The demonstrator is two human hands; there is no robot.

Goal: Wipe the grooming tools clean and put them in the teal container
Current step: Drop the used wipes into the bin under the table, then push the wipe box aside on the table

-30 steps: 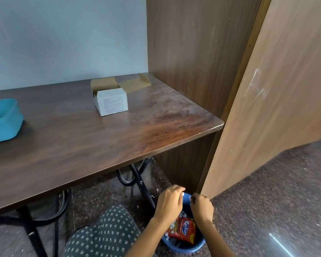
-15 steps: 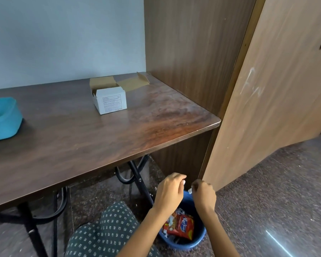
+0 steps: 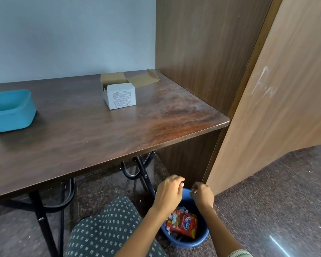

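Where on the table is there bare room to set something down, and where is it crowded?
The table has a wide bare patch between the teal container at the left and the open white box, and another from the box to the right corner and front edge. It is crowded below, where both the left hand and right hand hover over the blue bin.

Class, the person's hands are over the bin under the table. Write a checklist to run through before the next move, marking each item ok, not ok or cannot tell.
1. Teal container upright on the table, within view: ok.
2. Grooming tools inside it: cannot tell, the inside is partly hidden.
3. Left hand free of waste: cannot tell, fingers curled.
4. Right hand free: cannot tell, fingers curled.
5. Blue bin beneath both hands: ok.
6. White box open on the table: ok.
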